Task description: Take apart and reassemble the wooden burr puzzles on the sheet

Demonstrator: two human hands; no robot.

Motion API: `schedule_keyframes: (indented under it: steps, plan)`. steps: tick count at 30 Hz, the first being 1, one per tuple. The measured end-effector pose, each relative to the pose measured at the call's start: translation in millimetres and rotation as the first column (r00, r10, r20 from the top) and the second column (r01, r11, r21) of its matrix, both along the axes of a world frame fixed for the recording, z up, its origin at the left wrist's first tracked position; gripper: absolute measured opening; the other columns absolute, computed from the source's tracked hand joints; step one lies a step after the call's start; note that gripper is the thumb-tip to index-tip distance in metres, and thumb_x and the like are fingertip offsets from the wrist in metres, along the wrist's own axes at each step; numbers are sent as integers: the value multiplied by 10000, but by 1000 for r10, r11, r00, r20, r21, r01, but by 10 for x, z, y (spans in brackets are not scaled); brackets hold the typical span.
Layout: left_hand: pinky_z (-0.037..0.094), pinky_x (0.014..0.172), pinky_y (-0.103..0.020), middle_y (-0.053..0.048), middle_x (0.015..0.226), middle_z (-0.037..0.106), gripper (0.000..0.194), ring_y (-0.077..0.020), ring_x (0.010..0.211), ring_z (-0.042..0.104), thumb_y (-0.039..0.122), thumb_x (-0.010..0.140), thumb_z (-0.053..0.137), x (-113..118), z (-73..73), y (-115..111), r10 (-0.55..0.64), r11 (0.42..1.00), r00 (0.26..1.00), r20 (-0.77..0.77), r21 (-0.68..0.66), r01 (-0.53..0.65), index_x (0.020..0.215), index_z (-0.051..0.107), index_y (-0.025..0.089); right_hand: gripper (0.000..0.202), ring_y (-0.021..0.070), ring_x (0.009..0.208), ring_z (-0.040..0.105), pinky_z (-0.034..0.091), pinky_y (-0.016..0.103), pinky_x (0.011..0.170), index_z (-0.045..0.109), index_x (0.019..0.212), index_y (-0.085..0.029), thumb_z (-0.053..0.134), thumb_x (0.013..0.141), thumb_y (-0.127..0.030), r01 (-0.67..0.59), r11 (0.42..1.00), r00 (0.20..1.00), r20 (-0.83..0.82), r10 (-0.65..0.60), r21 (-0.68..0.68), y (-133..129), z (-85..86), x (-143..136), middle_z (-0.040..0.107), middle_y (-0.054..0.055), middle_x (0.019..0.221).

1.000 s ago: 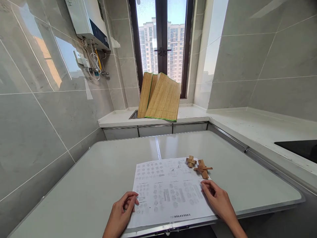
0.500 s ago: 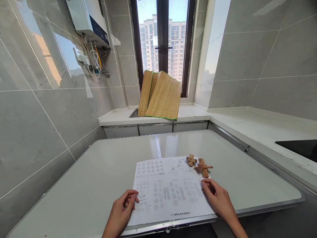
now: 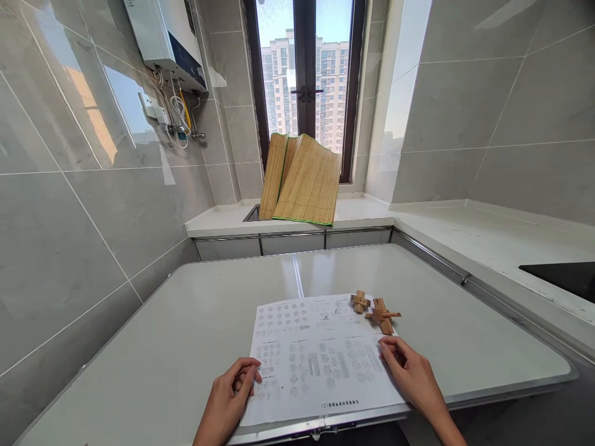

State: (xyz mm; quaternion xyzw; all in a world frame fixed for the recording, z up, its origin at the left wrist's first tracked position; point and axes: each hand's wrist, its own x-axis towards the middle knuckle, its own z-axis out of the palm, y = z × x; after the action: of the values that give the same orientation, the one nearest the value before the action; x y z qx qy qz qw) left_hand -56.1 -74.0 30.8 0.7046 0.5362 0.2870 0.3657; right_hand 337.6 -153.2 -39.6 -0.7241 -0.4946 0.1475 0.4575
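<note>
A large printed sheet (image 3: 320, 371) with rows of small diagrams lies flat at the table's front edge. My left hand (image 3: 232, 393) rests at its left edge, fingers curled and closed at the paper. At its right edge is my right hand (image 3: 411, 371), thumb and fingers drawn together at the paper. On the sheet's upper right corner sit two wooden pieces: a small cross-shaped one (image 3: 360, 301) and, just right of it, a larger one (image 3: 382, 314) with a thin stick pointing right. Neither hand touches the wooden pieces.
The white table (image 3: 195, 334) has a seam down its middle. Behind it, a folded bamboo mat (image 3: 307, 179) leans against the window on a white counter (image 3: 362, 207). A black panel (image 3: 567, 275) is on the right counter. A water heater (image 3: 170, 43) hangs at the upper left.
The view has shifted very slightly. Both hands, the sheet and the wooden pieces hold the same places relative to one another.
</note>
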Motion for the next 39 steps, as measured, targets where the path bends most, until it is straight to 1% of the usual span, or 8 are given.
schedule_keyframes:
  steps: [11,17,20,22,28,35,39]
  plan:
    - [480,661,-270,-43,865,749,470,-184,673,617,632,914,508,-40,-54,28,-14,1000,1000,25,-9,14,1039,692,218,386,202,638,650,504,262,611,706,939,-236,520,882,-570,-5,1000,1000,-20,5,1,12,-36,5,754,27,752]
    - [468,638,-265,-38,841,743,480,-177,654,608,644,907,510,-30,-32,17,-14,1000,999,47,-12,14,1020,690,213,408,206,637,648,499,263,614,703,937,-231,510,885,-586,-14,1000,1000,-17,13,-11,30,-57,4,748,32,741]
    - [471,649,-266,-36,844,740,481,-176,660,607,645,905,510,-26,-17,7,-6,1000,999,47,-25,8,1020,685,212,426,219,672,663,499,264,622,702,949,-227,502,887,-598,-17,1000,1000,-22,16,-21,32,-65,10,756,48,767]
    - [472,663,-268,-35,852,740,474,-175,666,605,639,910,507,-27,-17,-1,-6,1000,999,52,-29,8,1024,683,213,422,225,702,677,497,262,624,702,966,-230,504,889,-595,-15,999,1000,-27,14,-32,31,-86,22,765,53,792]
    - [456,653,-272,-38,857,738,456,-176,668,597,617,923,500,-35,-41,-11,-12,999,999,52,-37,14,1030,682,212,403,224,688,669,490,265,611,702,972,-240,521,880,-588,-10,1000,1000,-9,10,-27,26,-163,55,765,42,788]
    - [467,660,-273,-36,851,741,463,-178,666,604,623,917,501,-16,-17,-17,4,1000,998,59,-26,-2,1027,692,215,388,210,656,655,496,258,623,705,949,-241,528,876,-579,-7,1000,1000,-5,7,-10,36,-146,44,754,30,754]
    - [462,654,-273,-38,857,741,475,-180,671,605,631,913,496,-23,-37,-10,0,999,999,53,-37,2,1031,692,214,395,211,658,653,501,262,638,698,964,-235,526,883,-581,-14,1000,1000,-4,14,-9,36,-165,51,757,38,769]
